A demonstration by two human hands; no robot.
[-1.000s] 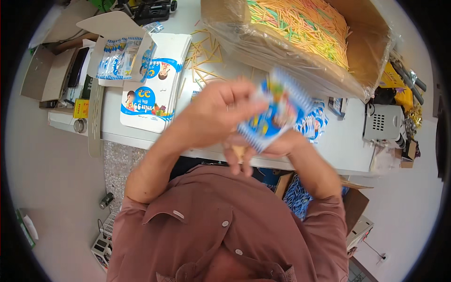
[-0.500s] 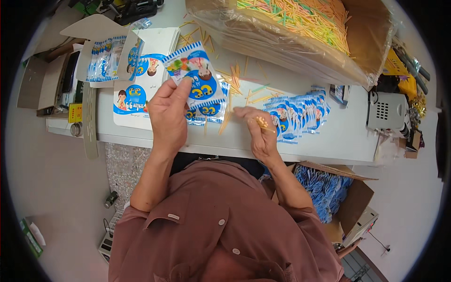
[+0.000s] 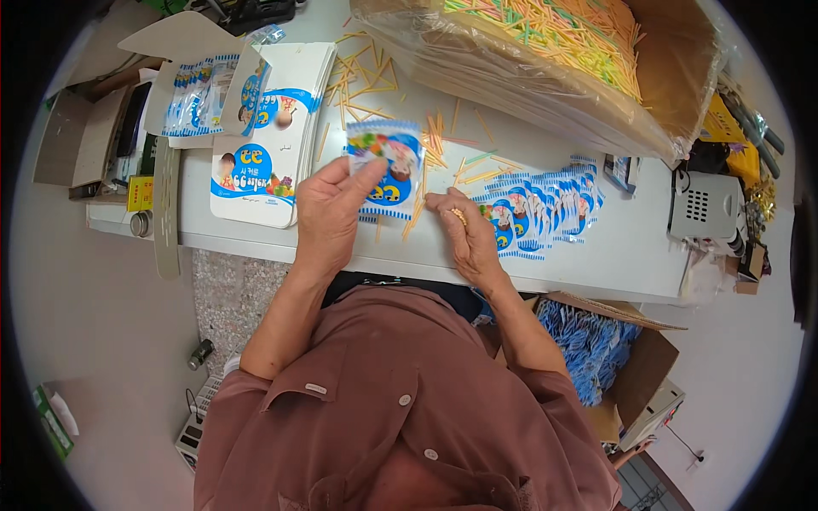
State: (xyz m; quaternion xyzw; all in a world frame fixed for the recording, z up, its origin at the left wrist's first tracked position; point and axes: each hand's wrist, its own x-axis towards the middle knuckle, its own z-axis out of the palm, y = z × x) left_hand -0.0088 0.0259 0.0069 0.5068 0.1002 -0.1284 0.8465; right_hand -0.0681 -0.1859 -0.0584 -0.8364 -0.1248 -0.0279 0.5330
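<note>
My left hand (image 3: 331,213) pinches a small blue-and-white printed packet (image 3: 388,175) between thumb and fingers, holding it up over the table. My right hand (image 3: 469,234) is curled just right of the packet, apart from it. Pale yellow ends of thin sticks (image 3: 460,217) show in its grip; the rest of that bundle is hidden by the fingers. Loose coloured sticks (image 3: 433,140) lie on the table beyond the hands. Right of my right hand, a fanned row of similar packets (image 3: 545,209) lies overlapping.
A big plastic-lined carton (image 3: 545,81) of coloured sticks stands at the back right. Flat printed cartons (image 3: 281,153) are stacked at left, beside an opened display box (image 3: 200,98) of packets. Below the table's right side sits a cardboard box (image 3: 648,366) of blue packets.
My left hand has moved right with the packet, bringing it nearer my right hand. My right hand has turned slightly and shifted a little left, still gripping the sticks.
</note>
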